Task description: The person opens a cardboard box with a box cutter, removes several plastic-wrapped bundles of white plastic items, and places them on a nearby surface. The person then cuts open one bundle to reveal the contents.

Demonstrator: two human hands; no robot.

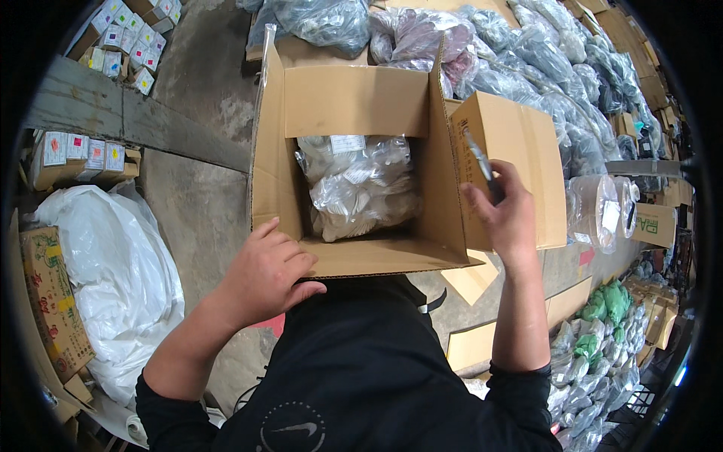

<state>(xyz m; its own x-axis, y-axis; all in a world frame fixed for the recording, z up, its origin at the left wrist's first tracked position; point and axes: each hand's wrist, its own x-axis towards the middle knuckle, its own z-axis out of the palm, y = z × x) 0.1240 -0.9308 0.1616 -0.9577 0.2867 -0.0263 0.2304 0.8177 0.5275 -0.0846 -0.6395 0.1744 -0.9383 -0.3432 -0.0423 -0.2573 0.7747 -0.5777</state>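
An open cardboard box (358,102) stands in front of me with its flaps raised. Inside lie clear plastic bags (369,200) of whitish goods, and a white label (347,144) shows on the top one. My left hand (263,267) grips the box's near left corner, fingers bent over the edge and thumb on the outer side. To the right of the box, my right hand (508,207) is raised and closed around a utility knife (479,157), a slim tool with a silver front and a black handle. The knife points up and left, apart from the bags.
A second cardboard box (520,169) stands against the right side. Plastic-bagged goods (520,60) cover the far right. A grey metal beam (143,113) runs in from the left, above white plastic sheeting (113,279). Flat cardboard (471,346) lies on the floor at right.
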